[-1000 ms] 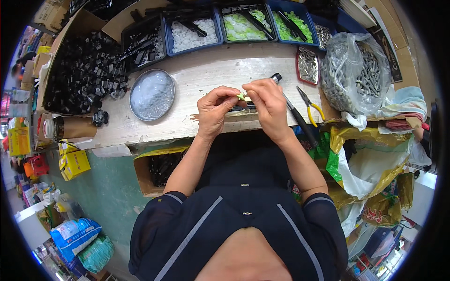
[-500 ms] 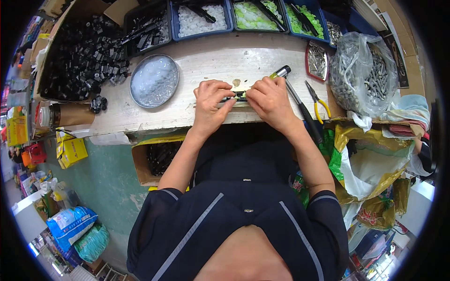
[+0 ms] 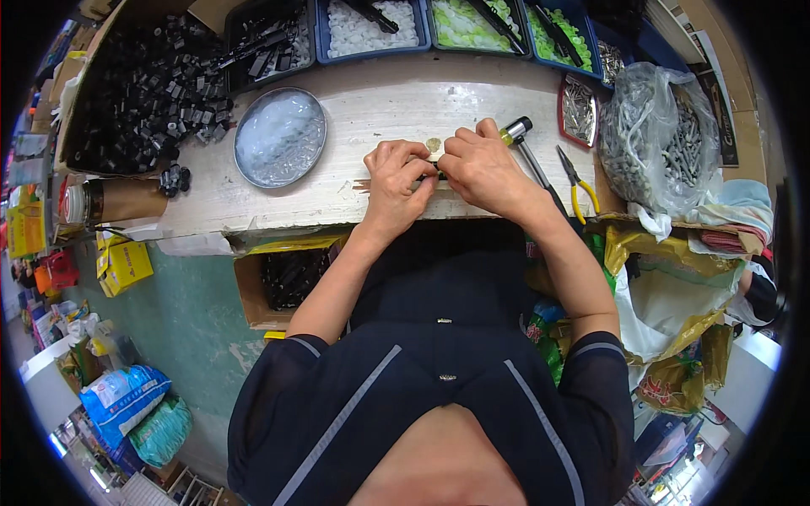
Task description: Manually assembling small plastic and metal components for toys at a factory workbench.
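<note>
At the front edge of the worktable, my left hand [image 3: 398,179] and my right hand [image 3: 483,169] meet with their fingers bent and closed. Between the fingertips is a small dark piece [image 3: 439,171], mostly covered, so its kind cannot be made out. Just right of my right hand lies a hammer [image 3: 537,162] with a black and yellow-green head. Beyond it is a pair of pliers [image 3: 577,184] with yellow handles. To the left of my left hand stands a round metal dish [image 3: 279,186] heaped with small clear pieces.
A large box of black parts [image 3: 160,93] fills the back left. Bins of white pieces [image 3: 371,34] and green pieces [image 3: 561,38] line the back. A red-rimmed tray [image 3: 561,114] of metal pins and a clear bag [image 3: 658,139] of grey parts stand right.
My hands have drawn closer together, my left shifting right. The dark piece with pale green bits, visible between them before, is now mostly hidden. The view has shifted slightly.
</note>
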`<state>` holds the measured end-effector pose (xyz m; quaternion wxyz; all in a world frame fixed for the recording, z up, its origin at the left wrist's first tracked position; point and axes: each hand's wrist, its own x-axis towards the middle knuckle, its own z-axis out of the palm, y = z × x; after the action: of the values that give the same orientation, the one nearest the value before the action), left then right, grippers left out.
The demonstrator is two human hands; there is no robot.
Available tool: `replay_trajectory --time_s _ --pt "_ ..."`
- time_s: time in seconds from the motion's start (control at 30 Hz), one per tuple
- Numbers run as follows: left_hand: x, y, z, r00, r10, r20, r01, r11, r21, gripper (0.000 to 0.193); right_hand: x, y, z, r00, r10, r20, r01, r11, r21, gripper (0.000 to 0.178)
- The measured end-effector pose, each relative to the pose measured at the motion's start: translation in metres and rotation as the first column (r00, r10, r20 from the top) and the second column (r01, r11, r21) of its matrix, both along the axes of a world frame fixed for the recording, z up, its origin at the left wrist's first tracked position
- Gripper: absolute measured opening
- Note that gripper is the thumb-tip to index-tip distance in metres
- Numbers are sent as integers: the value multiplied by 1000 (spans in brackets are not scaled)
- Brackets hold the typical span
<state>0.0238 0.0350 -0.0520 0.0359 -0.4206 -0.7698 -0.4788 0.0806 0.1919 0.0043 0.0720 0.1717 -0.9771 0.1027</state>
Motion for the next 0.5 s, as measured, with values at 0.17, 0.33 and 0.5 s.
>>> replay_trajectory --time_s 0.17,0.33,0.5 --pt "0 2 0 1000 -3 31 3 1000 3 12 -11 -1 5 989 31 145 -39 998 53 8" --pt "-1 3 -2 999 -15 31 15 1000 20 10 -8 3 3 974 -11 226 2 999 41 11" --pt "0 4 5 999 7 43 -4 998 -59 14 16 41 -4 973 -211 -88 181 946 -271 8"
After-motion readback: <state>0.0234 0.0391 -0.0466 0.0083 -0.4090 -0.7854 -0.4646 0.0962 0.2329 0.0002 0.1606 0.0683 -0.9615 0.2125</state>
